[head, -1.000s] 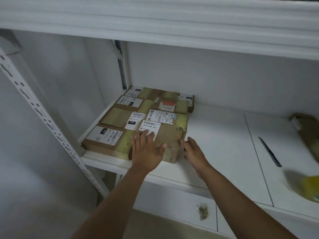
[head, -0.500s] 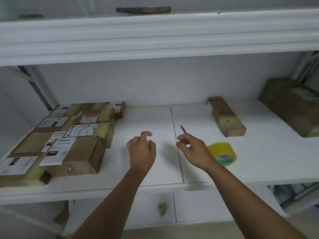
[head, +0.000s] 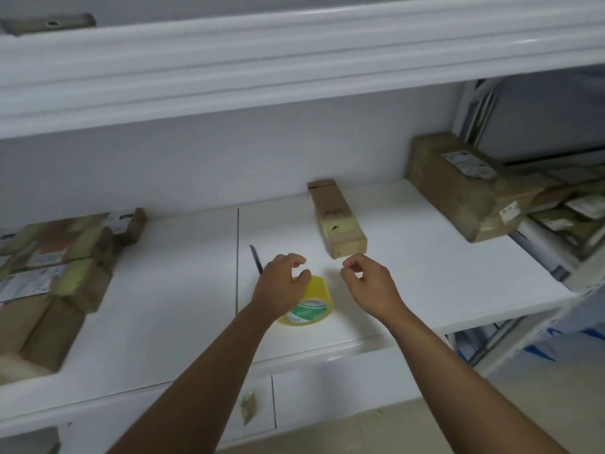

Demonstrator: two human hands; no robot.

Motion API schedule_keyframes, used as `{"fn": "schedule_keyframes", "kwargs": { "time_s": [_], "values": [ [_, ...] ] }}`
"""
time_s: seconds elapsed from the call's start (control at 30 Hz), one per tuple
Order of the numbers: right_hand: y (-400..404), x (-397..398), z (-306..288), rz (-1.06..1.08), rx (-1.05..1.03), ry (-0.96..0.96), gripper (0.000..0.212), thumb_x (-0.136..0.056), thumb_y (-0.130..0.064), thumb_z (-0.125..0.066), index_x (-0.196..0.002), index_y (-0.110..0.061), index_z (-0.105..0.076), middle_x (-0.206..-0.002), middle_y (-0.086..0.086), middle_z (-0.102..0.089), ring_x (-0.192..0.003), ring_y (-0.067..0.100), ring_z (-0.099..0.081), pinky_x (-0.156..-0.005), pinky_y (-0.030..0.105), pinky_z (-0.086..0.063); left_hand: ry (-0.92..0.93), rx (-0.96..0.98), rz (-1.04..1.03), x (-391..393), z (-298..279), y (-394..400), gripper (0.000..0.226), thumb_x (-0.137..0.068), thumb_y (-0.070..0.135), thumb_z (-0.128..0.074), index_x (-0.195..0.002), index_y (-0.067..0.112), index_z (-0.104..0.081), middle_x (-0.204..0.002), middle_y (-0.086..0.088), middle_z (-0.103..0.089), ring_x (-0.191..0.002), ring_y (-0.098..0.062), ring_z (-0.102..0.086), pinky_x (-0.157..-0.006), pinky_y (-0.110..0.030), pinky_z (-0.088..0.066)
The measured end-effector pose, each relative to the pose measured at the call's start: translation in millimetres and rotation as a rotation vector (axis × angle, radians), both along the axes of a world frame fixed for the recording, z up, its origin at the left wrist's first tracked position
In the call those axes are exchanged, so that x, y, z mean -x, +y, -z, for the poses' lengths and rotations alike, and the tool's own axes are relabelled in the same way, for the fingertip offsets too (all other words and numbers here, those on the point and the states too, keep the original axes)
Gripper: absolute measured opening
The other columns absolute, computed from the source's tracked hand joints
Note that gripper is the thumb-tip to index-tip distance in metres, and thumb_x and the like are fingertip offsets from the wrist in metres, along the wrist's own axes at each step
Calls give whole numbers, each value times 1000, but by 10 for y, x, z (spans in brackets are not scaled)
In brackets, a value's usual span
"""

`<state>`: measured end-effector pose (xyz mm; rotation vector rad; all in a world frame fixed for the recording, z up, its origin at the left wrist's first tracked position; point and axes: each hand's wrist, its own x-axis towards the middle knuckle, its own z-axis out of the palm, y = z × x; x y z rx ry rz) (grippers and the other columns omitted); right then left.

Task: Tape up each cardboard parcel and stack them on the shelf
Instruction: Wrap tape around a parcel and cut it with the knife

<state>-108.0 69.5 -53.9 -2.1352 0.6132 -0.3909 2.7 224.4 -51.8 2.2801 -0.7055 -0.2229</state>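
A long narrow cardboard parcel (head: pixel 337 217) lies on the white shelf (head: pixel 163 290), just beyond my hands. My left hand (head: pixel 281 285) hovers with loosely curled fingers over a yellow tape roll (head: pixel 316 301) and hides part of it. My right hand (head: pixel 368 281), also loosely curled and holding nothing, is just right of the roll and near the parcel's front end. Several taped, labelled parcels (head: pixel 55 273) are stacked at the shelf's left end. A large cardboard box (head: pixel 455 188) sits at the back right.
A thin dark blade-like tool (head: pixel 256 258) lies on the shelf just left of my left hand. An upper shelf (head: pixel 262 67) overhangs closely. More labelled parcels (head: pixel 563 208) lie on a rack to the far right.
My view and both hands have swung right, away from the stacked parcels. My hands now sit over the tape roll and close to the narrow parcel.
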Motion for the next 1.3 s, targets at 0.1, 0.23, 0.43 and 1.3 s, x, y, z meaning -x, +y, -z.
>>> {"fn": "schedule_keyframes", "kwargs": {
  "time_s": [0.1, 0.23, 0.43, 1.3],
  "values": [
    [-112, -177, 56, -27, 81, 29, 16, -94, -21, -59, -104, -11, -66, -108, 2, -65, -79, 19, -57, -76, 28, -42, 22, -84, 43, -113, -17, -180, 30, -96, 33, -57, -124, 24, -62, -122, 6, -62, -116, -12, -57, -103, -32, -43],
    [-575, -284, 88, 22, 196, 111, 27, -93, -25, -60, -116, -12, -64, -123, 8, -59, -119, 27, -49, -94, 32, -41, 50, -76, 86, -221, -87, -587, 31, -97, 33, -57, -125, 23, -61, -123, 6, -63, -117, -15, -57, -104, -33, -42],
    [-1369, -317, -14, 277, 206, 203, 48, -94, -33, -58, -137, -12, -50, -147, 11, -39, -143, 27, -24, -110, 42, -31, 57, -76, 163, -120, -226, -1192, 32, -95, 30, -56, -125, 20, -62, -126, 4, -63, -115, -19, -59, -103, -34, -44],
    [-3382, 363, -332, 277, 340, 410, 110, -66, -71, -69, -148, -14, -23, -150, 26, -18, -141, 44, -12, -115, 56, -23, 456, 60, -10, 835, -254, -2999, 37, -98, 24, -57, -133, 14, -58, -129, -5, -61, -101, -14, -52, -88, -27, -43]
  ]
}}
